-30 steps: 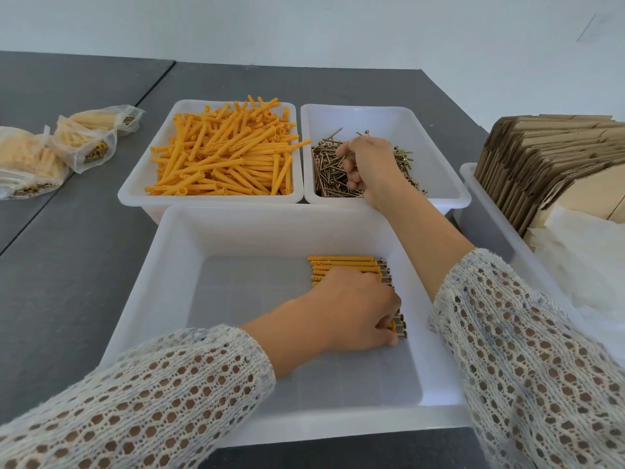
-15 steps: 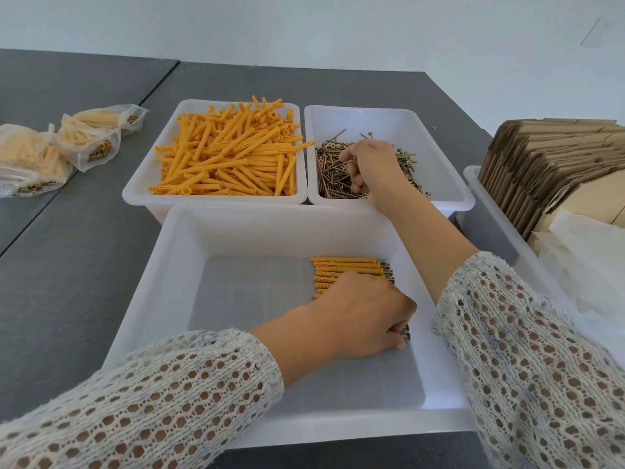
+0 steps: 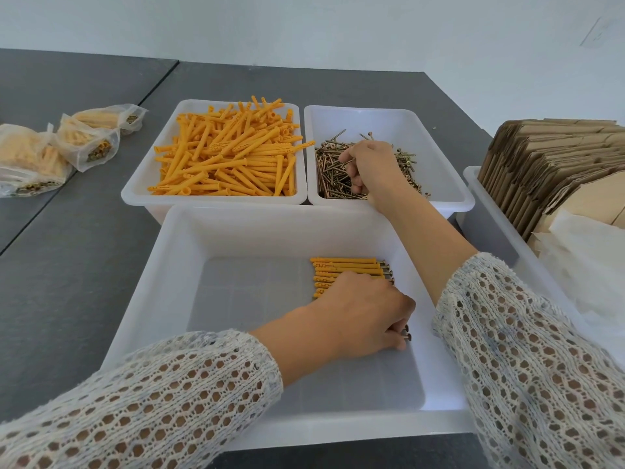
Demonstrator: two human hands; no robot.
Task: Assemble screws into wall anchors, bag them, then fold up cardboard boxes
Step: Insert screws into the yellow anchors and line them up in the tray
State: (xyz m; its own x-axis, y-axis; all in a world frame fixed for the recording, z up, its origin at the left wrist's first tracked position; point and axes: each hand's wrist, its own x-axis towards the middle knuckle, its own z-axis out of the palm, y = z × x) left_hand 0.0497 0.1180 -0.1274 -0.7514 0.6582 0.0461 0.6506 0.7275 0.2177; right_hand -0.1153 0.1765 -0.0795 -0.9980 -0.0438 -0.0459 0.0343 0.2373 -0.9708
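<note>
Anchors bin (image 3: 142, 184) behind-left, screws bin (image 3: 449, 184) behind-right, assembly tray (image 3: 159, 282) in front, cardboard (image 3: 541, 157) far right.

L hand (image 3: 358, 316) on assembled anchors (image 3: 345, 270) — R hand (image 3: 372, 167) in screws (image 3: 333, 177).

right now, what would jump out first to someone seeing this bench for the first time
The heap of orange wall anchors in the far left bin, beside the pile of screws where the right hand is picking. In the near bin, the left hand rests on a row of assembled anchors.

Glossy plastic tub (image 3: 162, 265) — metal screws (image 3: 334, 174)
</note>
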